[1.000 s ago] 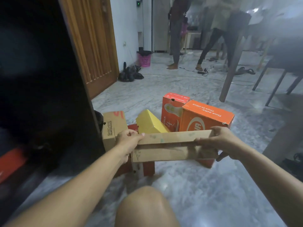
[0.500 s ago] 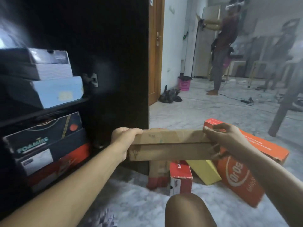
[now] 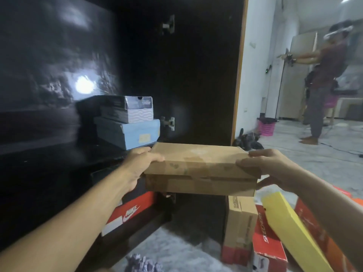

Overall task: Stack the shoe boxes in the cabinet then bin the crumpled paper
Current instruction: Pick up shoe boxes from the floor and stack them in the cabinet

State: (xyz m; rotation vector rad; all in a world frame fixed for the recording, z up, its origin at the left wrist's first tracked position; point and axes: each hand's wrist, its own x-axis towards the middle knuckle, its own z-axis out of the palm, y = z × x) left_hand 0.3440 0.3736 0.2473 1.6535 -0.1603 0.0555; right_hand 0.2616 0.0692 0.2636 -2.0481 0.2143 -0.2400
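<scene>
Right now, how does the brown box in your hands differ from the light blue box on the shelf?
The brown box is plain cardboard, held in the air by both hands; the light blue box rests on the cabinet shelf with another box stacked on top. Both are lidded and closed.

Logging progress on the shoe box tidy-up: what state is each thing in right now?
Brown box: lid on, held level in the air, not yet shelved.
Left hand: grips its left end.
Right hand: grips its right end.
Cabinet: door open.
Blue box: closed, shelved, under grey box.
Yellow box: tilted on the floor pile.
</scene>
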